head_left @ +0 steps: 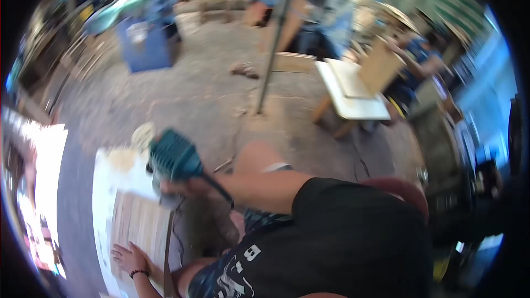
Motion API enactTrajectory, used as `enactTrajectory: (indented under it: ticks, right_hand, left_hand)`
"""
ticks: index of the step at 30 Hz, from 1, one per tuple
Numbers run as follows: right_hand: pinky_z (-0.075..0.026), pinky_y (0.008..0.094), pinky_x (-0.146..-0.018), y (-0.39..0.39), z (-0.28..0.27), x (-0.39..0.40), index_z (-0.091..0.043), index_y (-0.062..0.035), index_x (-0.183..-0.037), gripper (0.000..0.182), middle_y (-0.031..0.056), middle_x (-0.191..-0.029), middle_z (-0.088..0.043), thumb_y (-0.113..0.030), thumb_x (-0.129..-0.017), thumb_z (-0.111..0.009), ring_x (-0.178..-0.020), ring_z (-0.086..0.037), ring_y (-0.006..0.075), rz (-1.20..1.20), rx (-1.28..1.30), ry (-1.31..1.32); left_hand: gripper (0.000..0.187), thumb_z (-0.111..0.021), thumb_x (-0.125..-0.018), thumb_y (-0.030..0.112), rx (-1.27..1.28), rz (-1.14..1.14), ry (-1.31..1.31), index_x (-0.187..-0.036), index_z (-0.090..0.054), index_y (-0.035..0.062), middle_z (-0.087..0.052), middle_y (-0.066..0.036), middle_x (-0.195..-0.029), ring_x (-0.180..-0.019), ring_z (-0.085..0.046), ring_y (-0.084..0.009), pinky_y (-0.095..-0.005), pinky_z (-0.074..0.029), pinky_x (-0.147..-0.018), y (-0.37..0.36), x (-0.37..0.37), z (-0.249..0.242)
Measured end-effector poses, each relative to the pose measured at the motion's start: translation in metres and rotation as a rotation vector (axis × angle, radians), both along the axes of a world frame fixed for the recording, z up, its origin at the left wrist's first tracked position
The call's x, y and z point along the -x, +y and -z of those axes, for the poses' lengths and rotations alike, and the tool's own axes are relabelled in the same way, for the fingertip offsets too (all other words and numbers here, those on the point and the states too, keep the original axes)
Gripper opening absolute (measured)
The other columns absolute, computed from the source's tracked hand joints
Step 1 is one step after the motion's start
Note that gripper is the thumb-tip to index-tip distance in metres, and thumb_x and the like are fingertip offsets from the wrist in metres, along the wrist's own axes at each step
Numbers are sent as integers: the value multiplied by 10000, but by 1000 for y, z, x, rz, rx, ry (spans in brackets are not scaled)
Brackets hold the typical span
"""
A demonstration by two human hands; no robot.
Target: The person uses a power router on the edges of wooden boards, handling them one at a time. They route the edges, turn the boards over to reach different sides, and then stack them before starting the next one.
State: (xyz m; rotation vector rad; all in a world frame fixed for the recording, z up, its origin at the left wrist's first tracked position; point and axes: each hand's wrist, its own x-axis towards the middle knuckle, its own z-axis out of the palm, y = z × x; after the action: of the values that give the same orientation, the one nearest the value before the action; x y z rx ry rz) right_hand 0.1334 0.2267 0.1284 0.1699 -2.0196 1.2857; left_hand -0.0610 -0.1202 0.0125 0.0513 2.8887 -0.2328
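Observation:
My right hand (179, 187), blurred by motion, is closed on a teal corded power tool (175, 155) with a ribbed housing. Its exact kind is smeared. A dark cord (218, 189) trails from the tool past my forearm. The tool is at the far end of a striped wooden panel (141, 218), which lies on a white board (102, 204). Lower down, my left hand (130, 257), with a dark beaded bracelet at the wrist, rests flat on the panel with its fingers spread.
Beyond a thin upright pole (273, 49), another person (422, 58) holds a wooden board (381, 65) on a small white-topped table (359, 107). A blue panel (144, 44) stands at upper left. Wood pieces and a thin cable lie on the dusty floor (210, 77).

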Motion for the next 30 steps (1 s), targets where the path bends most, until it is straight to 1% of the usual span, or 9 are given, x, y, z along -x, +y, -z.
enactTrajectory:
  ticks: [7, 8, 10, 12, 19, 21, 23, 27, 30]
  right_hand:
    - [-546, 452, -805, -3, 32, -107, -641, -23, -1100, 379, 152, -915, -676, -224, -802, -759, -804, -647, 335, 335, -74, 52]
    - [-520, 439, -896, 0, 39, -116, -631, -23, -1171, 440, 152, -1048, -665, -217, -800, -766, -925, -640, 324, 303, -23, 0]
    - [-469, 414, -1078, -1, 53, -129, -610, -24, -1314, 573, 152, -1316, -644, -204, -796, -780, -1168, -626, 302, 237, 102, -104]
    - [-472, 413, -1072, -5, 63, -135, -599, -27, -1345, 638, 149, -1307, -651, -207, -768, -803, -1175, -633, 306, 206, 247, -142]
    - [-478, 370, -1078, -5, 74, -150, -519, -60, -1480, 755, 99, -1372, -650, -156, -790, -810, -1256, -614, 192, 83, 496, -37]
    - [-490, 363, -1065, 1, 90, -140, -512, -59, -1473, 791, 103, -1346, -654, -161, -752, -822, -1230, -625, 196, 102, 515, -34]
    - [-501, 356, -1052, 4, 110, -127, -505, -57, -1465, 827, 107, -1320, -658, -166, -714, -834, -1204, -636, 201, 129, 545, -30]
    - [-513, 351, -1040, 2, 116, -127, -498, -66, -1457, 882, 109, -1288, -664, -177, -661, -861, -1177, -646, 204, 20, 886, -181]
    - [-513, 352, -1041, 2, 114, -129, -504, -77, -1450, 892, 107, -1283, -667, -180, -643, -870, -1176, -647, 206, 136, 623, -155]
  left_hand:
    - [809, -549, -995, 506, -37, 355, 58, -1665, -267, 152, -105, -113, -1763, -1606, -145, -373, -609, -219, -1255, 189, 37, 15]
    - [640, -613, -957, 420, -108, 423, 130, -1512, -552, 107, -275, -149, -1712, -1559, -264, -398, -556, -261, -1256, 197, 37, 16]
    - [496, -638, -943, 371, -242, 498, 41, -1343, -682, 80, -425, -176, -1616, -1493, -363, -416, -523, -301, -1243, 203, 58, 21]
    - [348, -655, -920, 287, -460, 507, 66, -1126, -792, 42, -649, -228, -1379, -1341, -521, -446, -489, -385, -1195, 192, 76, 28]
    - [381, -661, -853, 26, -695, 760, 83, -1227, -711, -30, -699, -236, -1273, -1222, -645, -374, -448, -480, -1101, 188, 115, 36]
    - [354, -628, -937, 69, -993, 819, 36, -1267, -690, -44, -725, -212, -1227, -1143, -689, -306, -416, -526, -1016, 218, 63, 11]
    - [347, -574, -1070, 163, -1318, 762, -396, -1335, -655, -45, -718, -147, -1252, -1159, -666, -224, -341, -503, -1026, 241, -33, -44]
    - [379, -641, -1011, 136, -1485, 967, -607, -1336, -642, -60, -716, -159, -1258, -1190, -661, -230, -371, -497, -1056, 248, -153, -95]
    - [391, -693, -985, 173, -1446, 871, -768, -1297, -652, -58, -724, -136, -1210, -1128, -673, -211, -355, -522, -1002, 255, -164, -97]
